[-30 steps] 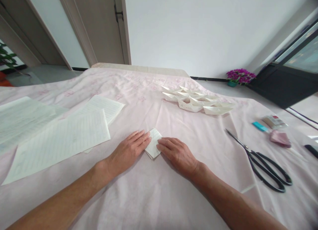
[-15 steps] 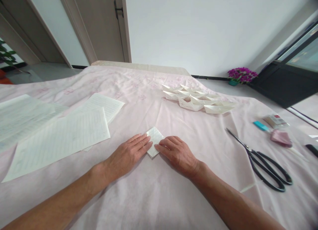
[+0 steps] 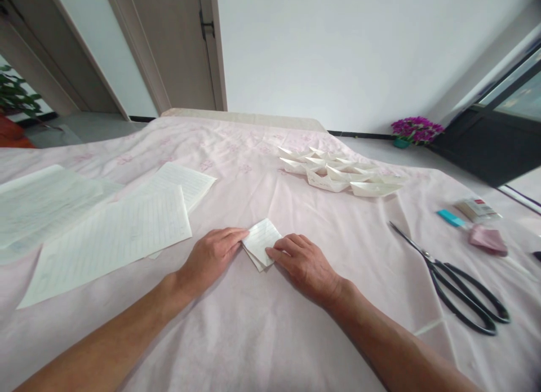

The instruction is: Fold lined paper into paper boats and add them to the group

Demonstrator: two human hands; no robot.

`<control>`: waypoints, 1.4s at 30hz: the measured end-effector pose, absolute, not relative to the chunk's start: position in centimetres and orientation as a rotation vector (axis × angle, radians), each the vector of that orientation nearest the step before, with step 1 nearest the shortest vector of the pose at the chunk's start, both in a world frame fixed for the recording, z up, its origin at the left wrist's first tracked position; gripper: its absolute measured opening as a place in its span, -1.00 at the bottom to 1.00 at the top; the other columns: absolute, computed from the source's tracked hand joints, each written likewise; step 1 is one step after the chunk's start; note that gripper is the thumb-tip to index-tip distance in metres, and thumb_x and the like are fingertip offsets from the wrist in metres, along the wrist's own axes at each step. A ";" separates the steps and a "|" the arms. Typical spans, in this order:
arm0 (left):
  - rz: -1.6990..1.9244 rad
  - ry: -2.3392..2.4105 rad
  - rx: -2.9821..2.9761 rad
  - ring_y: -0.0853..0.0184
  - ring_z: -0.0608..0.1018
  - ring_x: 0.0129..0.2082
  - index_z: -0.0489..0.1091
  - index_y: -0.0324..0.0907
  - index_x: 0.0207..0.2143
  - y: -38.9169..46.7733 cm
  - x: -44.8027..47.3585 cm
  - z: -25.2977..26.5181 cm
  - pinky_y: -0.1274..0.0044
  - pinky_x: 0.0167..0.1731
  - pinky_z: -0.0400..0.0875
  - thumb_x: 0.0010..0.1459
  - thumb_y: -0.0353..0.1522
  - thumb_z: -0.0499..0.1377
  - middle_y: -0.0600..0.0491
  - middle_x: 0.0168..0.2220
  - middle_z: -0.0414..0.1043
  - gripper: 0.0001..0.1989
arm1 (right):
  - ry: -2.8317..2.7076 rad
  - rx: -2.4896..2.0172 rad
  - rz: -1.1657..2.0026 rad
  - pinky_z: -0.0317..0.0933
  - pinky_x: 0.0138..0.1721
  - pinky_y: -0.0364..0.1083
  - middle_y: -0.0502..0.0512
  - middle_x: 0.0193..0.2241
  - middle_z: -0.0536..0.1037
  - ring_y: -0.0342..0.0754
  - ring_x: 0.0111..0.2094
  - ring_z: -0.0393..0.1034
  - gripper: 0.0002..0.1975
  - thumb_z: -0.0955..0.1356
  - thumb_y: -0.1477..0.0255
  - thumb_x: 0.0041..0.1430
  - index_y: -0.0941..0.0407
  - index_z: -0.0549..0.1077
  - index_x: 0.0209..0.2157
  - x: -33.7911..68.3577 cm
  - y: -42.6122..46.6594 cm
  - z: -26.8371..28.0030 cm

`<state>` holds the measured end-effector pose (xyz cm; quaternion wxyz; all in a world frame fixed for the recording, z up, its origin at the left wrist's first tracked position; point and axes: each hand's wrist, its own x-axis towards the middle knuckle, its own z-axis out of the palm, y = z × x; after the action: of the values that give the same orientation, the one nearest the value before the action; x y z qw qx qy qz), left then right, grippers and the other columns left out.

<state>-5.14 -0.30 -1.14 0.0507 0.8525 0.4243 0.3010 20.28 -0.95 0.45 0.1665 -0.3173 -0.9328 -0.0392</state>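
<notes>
A small diamond of folded lined paper [image 3: 262, 239] rests on the pink cloth between my two hands, its layers parted along the lower left edge. My left hand [image 3: 214, 252] pinches its left corner, fingers pressed together. At the right corner, my right hand [image 3: 305, 263] grips the paper with the thumb on top and the fingers curled. Beyond the hands, several folded paper boats [image 3: 329, 180] stand grouped together. Loose lined sheets [image 3: 114, 234] lie overlapping to the left.
Black-handled scissors [image 3: 454, 285] lie open at the right. Past them are a blue eraser-like block [image 3: 450, 217], a small plastic-wrapped packet [image 3: 477, 210] and a pink cloth piece [image 3: 487, 239]. The pink tablecloth [image 3: 253, 335] is wrinkled.
My left hand has gone from lying flat over the paper's left side to pinching its left corner. The folded paper's layers have come apart at the lower left. The right hand keeps its hold.
</notes>
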 end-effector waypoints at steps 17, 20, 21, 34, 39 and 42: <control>0.861 1.680 2.438 0.35 0.50 -0.39 0.48 -0.15 -0.32 0.2 -3.1 -0.1 0.52 -0.35 0.36 0.10 -0.55 0.13 0.08 -0.39 0.49 -0.82 | -2.628 -0.914 -0.074 0.17 -0.22 -0.08 0.10 -0.31 0.47 -0.06 -0.27 0.27 -0.81 0.28 0.52 0.31 0.10 0.47 -0.09 20.6 -0.9 0.0; 0.756 1.687 2.664 0.31 0.49 -0.39 0.50 -0.15 -0.28 -0.1 -3.2 -0.1 0.48 -0.34 0.34 0.16 -0.53 0.11 0.05 -0.42 0.46 -0.80 | -2.637 -0.927 -0.066 0.17 -0.22 -0.08 0.09 -0.32 0.47 -0.06 -0.28 0.27 -0.82 0.29 0.51 0.31 0.09 0.47 -0.10 20.5 -1.0 0.1; 0.708 1.688 2.742 0.29 0.48 -0.39 0.50 -0.16 -0.27 -0.3 -3.3 -0.1 0.46 -0.34 0.33 0.19 -0.52 0.10 0.04 -0.43 0.45 -0.81 | -2.640 -0.930 -0.063 0.17 -0.23 -0.08 0.09 -0.32 0.46 -0.06 -0.28 0.27 -0.82 0.29 0.51 0.31 0.09 0.47 -0.10 20.5 -1.0 0.2; 0.641 1.500 3.194 0.31 0.45 -0.46 0.48 -0.17 -0.09 -0.2 -4.1 -0.2 0.24 0.09 0.32 0.27 -0.50 0.02 0.07 -0.49 0.40 -0.72 | -2.649 -0.940 -0.083 0.17 -0.24 -0.09 0.08 -0.34 0.45 -0.07 -0.30 0.27 -0.81 0.28 0.53 0.31 0.08 0.47 -0.11 20.4 -1.0 0.2; 0.587 1.488 3.219 0.30 0.48 -0.42 0.47 -0.20 -0.12 -0.3 -4.3 0.1 0.18 0.15 0.27 0.26 -0.53 0.03 0.05 -0.43 0.45 -0.73 | -2.645 -0.928 -0.090 0.18 -0.22 -0.08 0.10 -0.31 0.47 -0.05 -0.26 0.28 -0.80 0.28 0.53 0.32 0.09 0.46 -0.08 20.3 -0.9 0.0; 0.528 1.494 3.227 0.29 0.49 -0.40 0.46 -0.20 -0.09 -0.4 -4.5 0.1 0.18 0.15 0.26 0.26 -0.54 0.02 0.03 -0.39 0.48 -0.72 | -2.628 -0.910 -0.099 0.18 -0.22 -0.07 0.12 -0.28 0.47 -0.05 -0.25 0.28 -0.79 0.26 0.50 0.34 0.09 0.45 -0.05 20.1 -1.0 0.0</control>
<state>-4.52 -0.37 0.15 -0.2250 0.8746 0.4050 0.1431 20.15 -0.97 0.05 0.1784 -0.3219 -0.9292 -0.0349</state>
